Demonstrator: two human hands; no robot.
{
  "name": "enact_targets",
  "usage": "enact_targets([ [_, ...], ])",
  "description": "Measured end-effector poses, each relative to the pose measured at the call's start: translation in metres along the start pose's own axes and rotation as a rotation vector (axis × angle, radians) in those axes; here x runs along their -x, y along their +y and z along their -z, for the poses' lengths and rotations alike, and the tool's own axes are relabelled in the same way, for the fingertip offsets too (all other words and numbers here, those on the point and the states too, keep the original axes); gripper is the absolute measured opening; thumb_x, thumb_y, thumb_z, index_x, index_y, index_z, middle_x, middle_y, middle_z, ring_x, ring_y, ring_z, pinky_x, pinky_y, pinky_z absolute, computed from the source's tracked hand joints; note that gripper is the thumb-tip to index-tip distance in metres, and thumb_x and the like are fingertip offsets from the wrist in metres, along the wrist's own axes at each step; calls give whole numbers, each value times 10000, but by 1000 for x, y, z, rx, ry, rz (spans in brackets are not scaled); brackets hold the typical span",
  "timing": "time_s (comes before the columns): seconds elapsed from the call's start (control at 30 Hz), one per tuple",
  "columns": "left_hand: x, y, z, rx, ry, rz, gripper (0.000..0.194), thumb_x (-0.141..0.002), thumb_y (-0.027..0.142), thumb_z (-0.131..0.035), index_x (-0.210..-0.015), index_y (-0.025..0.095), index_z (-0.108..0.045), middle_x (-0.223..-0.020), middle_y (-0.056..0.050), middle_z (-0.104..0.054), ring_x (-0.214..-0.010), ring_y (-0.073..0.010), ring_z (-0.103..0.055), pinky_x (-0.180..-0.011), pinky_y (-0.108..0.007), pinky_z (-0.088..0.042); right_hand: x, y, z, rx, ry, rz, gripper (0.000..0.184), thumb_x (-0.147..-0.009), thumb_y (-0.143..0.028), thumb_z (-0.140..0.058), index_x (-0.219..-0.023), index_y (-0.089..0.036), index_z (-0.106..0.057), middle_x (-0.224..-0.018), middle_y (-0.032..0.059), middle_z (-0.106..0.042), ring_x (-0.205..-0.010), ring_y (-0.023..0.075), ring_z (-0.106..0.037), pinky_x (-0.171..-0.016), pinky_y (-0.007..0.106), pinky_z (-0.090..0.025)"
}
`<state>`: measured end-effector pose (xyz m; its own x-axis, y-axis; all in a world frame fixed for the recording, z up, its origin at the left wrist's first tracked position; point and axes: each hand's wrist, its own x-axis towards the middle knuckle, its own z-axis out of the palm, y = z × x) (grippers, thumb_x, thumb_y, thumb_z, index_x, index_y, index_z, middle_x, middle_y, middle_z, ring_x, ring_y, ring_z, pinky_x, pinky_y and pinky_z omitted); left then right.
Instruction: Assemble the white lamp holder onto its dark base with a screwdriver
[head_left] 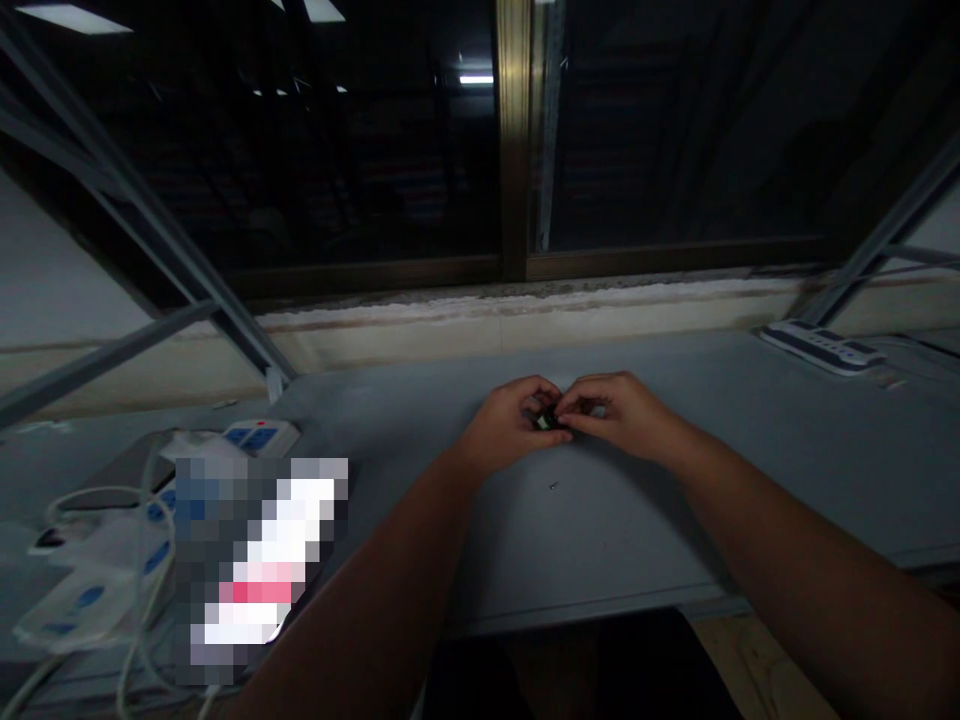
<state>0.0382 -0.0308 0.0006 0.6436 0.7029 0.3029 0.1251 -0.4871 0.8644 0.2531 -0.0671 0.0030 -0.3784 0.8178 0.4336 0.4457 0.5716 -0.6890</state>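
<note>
Above the middle of the grey table [630, 530], my left hand [504, 425] is closed around a small black object with a pale green patch [545, 421]. Its kind is too small and dark to make out. My right hand [619, 412] meets it from the other side, thumb and forefinger pinched at the object's edge. The fingers partly hide the piece. A tiny metallic bit [553, 486], perhaps a screw, lies on the tabletop just below my hands.
At the left are a blurred-out device [270, 560], white power strips [262, 437] and looped white cables [142, 560]. Another power strip [821, 347] sits at the far right. Metal frame legs [247, 340] rise at the table's back, before a dark window [360, 150].
</note>
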Motion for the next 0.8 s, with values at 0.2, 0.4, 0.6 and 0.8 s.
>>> enact_targets([
  [0.2, 0, 2, -1, 52, 21, 18, 407, -734, 248, -870, -1054, 168, -631, -990, -50, -697, -864, -142, -680, -647, -198, -499, -2, 2, -3, -173, 16, -42, 149, -861, -341, -758, -924, -207, -771, -879, 34, -721, -787, 151, -646, -732, 291, -494],
  [0.4, -3, -2, 3, 65, 79, 20, 404, -723, 267, -873, -1045, 163, -652, -1105, -93, -701, -1002, -199, -702, -715, -247, -571, -2, 13, 15, -135, 169, -87, 224, -902, -395, -699, -990, -191, -726, -842, 31, -685, -751, 150, -615, -700, 285, -487],
  [0.6, -4, -7, 5, 13, 152, 30, 397, -717, 283, -868, -1026, 157, -653, -1047, -79, -693, -943, -178, -694, -698, -241, -569, 2, 24, 34, 266, -36, -108, 252, -741, -234, -808, -986, -217, -749, -1033, 60, -689, -944, 197, -640, -837, 314, -484],
  [0.8, -3, 0, 5, -13, 157, 98, 436, -705, 287, -875, -1054, 171, -642, -1021, -65, -726, -839, -151, -702, -648, -215, -536, 0, 36, 29, 176, 24, -226, 70, -810, -198, -693, -875, -192, -719, -803, 46, -715, -722, 168, -635, -741, 327, -471],
])
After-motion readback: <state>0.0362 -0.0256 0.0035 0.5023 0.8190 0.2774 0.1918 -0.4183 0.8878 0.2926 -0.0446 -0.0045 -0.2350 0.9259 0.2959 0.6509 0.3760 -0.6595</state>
